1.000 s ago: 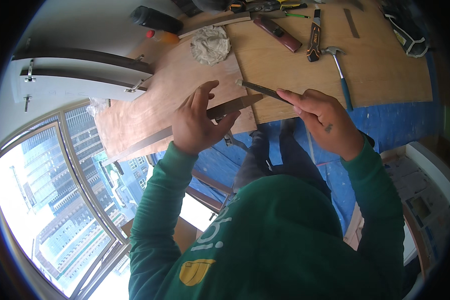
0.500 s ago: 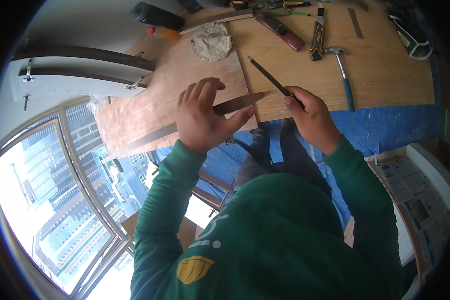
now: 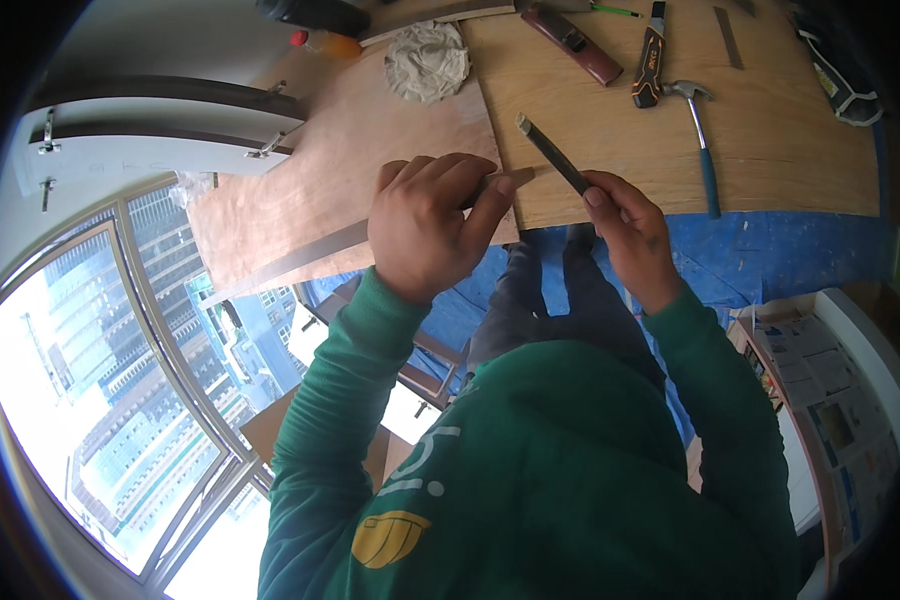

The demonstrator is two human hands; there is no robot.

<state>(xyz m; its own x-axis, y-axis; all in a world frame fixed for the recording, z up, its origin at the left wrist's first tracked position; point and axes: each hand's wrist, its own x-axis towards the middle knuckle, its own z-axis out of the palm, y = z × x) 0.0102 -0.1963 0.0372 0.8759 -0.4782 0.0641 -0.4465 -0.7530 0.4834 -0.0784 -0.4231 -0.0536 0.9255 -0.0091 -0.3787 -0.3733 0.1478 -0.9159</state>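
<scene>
My left hand (image 3: pixel 425 222) is closed round a long, thin, brown-grey strip (image 3: pixel 338 241), its fingers curled over the top and the thumb along the near side. The strip slants across the reddish board (image 3: pixel 315 180), and its short end shows just past my thumb. In my right hand (image 3: pixel 632 235) a slim dark stick (image 3: pixel 554 157) with a pale end is pinched between thumb and fingers. It points up and to the left, apart from the strip. Its exact kind is unclear.
On the wooden worktop lie a hammer (image 3: pixel 699 145), a utility knife (image 3: pixel 649 60), a dark red tool (image 3: pixel 570 42) and a crumpled cloth (image 3: pixel 427 62). An orange bottle (image 3: pixel 328 43) stands at the far left. Blue sheeting (image 3: pixel 770 255) lies below the worktop's edge.
My left hand's fingers have closed down over the strip, where they were spread before. The right hand has shifted slightly right with the stick. The view has tilted a little.
</scene>
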